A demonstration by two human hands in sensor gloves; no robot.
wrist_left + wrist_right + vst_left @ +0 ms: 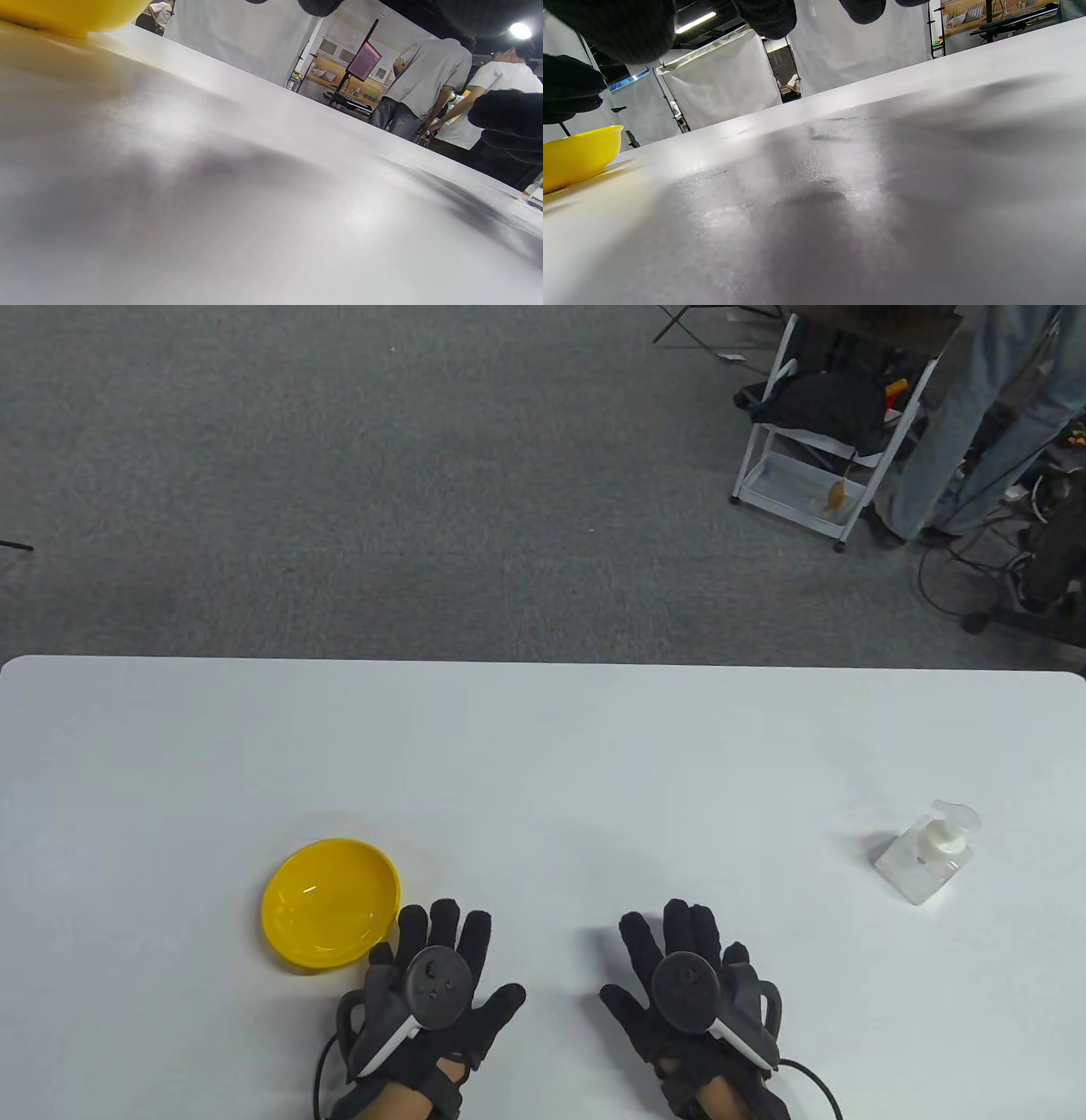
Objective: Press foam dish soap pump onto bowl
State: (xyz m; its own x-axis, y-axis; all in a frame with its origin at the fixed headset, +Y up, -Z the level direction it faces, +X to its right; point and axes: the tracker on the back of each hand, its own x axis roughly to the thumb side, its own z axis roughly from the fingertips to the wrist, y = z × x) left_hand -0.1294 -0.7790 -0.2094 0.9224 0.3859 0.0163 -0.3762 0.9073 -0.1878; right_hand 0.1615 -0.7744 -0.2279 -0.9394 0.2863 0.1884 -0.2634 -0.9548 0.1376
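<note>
Round glossy yellow plastic bowl (331,903) near-left on matte white surface (543,780) — clear squarish soap pump bottle (926,853) well right. Left hand (433,993), right hand (691,984): fabric grips spread flat, empty.

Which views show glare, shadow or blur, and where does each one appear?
Table view: sharp and evenly lit, with soft shadows beside the soap bottle and a small highlight inside the yellow bowl. Left wrist view: the table is blurred up close, with bright patches, a dark shadow band, and ceiling lamp flare. Right wrist view: glare and shadow mottle the tabletop; the fingers are blurred.
</note>
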